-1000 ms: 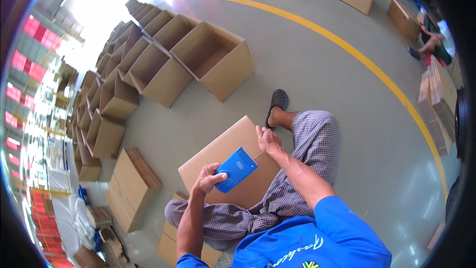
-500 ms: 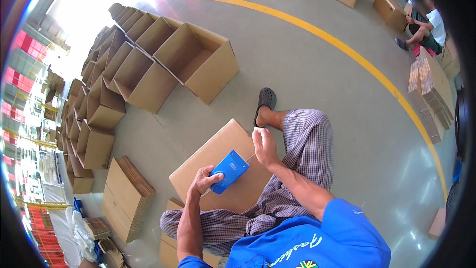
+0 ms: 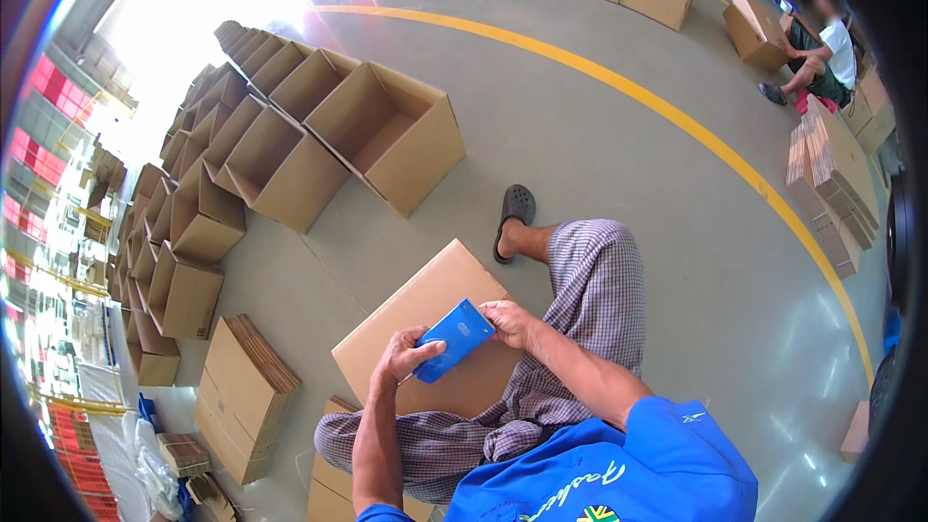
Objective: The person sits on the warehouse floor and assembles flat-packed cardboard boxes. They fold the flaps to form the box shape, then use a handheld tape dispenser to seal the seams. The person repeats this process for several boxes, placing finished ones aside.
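A flat blue rectangular case, with small round dots near its far end, is held over a closed cardboard box in front of me. My left hand grips its near-left side, thumb on top. At the case's far right corner, my right hand has its fingers pinched together. What lies between those fingertips is too small to make out. The brown box rests against my crossed leg in checked trousers, and part of its face is hidden by the case and my hands.
Rows of open cardboard boxes stand at the left. A stack of flattened cartons is nearer. A yellow line curves across the grey floor. At the far right a person sits by a carton and flattened stacks.
My right hand has come down and back from beyond the case to its far corner. The case has shifted slightly and tilted in my left hand. The far person's arms have moved.
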Tool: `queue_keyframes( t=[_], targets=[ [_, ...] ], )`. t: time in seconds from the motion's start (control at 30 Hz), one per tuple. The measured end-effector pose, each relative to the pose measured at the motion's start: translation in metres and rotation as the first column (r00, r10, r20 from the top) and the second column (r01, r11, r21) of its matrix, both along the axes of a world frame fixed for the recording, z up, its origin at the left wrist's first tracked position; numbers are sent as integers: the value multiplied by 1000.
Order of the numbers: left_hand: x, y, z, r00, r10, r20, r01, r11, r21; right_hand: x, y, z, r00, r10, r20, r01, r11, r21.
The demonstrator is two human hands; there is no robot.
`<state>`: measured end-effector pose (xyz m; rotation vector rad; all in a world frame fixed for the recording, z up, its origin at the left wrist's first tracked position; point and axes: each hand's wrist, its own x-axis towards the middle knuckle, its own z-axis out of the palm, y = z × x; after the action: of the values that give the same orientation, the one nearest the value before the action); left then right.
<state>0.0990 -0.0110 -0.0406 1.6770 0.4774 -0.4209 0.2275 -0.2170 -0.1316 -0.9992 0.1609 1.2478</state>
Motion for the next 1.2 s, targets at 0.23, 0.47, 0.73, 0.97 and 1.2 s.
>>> queue_keyframes(
  t=[0.23,0.47,0.73,0.97,1.2],
  targets=[
    [1,-9,16,996,-89,-13,90,978,189,6,1,19,738,68,671,141,957,-252],
    [-14,-1,26,998,-49,-48,64,919,390,75,-49,22,763,-62,643,302,914,-270],
    [-6,-10,19,989,-13,-149,95,826,556,76,-45,7,726,32,687,318,870,-376],
    [15,-21,28,962,-42,-271,208,759,618,72,-40,-40,814,130,567,243,809,-535],
    [14,-22,27,954,-33,-298,216,766,606,56,-30,-65,575,459,677,222,709,-669]
  ],
)
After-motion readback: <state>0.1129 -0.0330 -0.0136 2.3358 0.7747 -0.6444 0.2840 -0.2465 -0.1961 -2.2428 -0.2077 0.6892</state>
